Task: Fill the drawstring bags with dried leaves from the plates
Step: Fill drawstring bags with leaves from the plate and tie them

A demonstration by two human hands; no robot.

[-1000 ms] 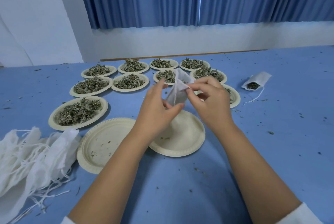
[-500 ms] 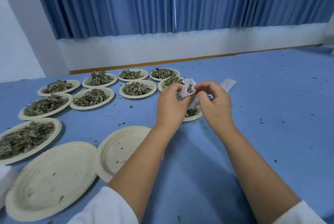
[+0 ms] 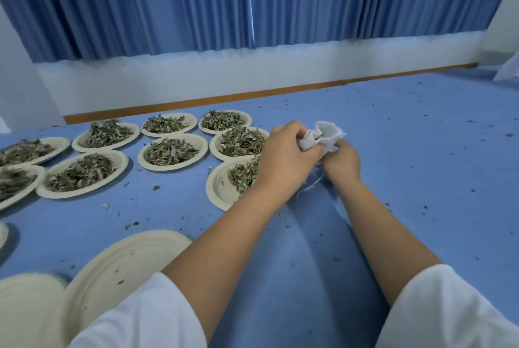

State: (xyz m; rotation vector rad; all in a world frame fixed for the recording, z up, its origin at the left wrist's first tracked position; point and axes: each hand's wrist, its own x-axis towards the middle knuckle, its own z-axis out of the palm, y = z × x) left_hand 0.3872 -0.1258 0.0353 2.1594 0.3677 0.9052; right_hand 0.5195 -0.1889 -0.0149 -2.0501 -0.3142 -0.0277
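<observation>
Both hands have carried the white drawstring bag (image 3: 327, 134) forward, toward the far edge of the table (image 3: 421, 156). The left hand (image 3: 286, 156) and right hand (image 3: 341, 160) each pinch its rim. Its mouth is now bunched open, just beside a part-emptied plate (image 3: 216, 193) of dried leaves (image 3: 243, 176) — filling looks ready to begin.

- I take this for a plain indoor workroom, though I can't say of what kind.
- Long pleated blue curtains (image 3: 168, 2) hang above a bare white wall (image 3: 224, 78).
- A wide blue work surface (image 3: 421, 137) carries rows of paper plates (image 3: 202, 145) heaped with dried leaves (image 3: 171, 151).
</observation>
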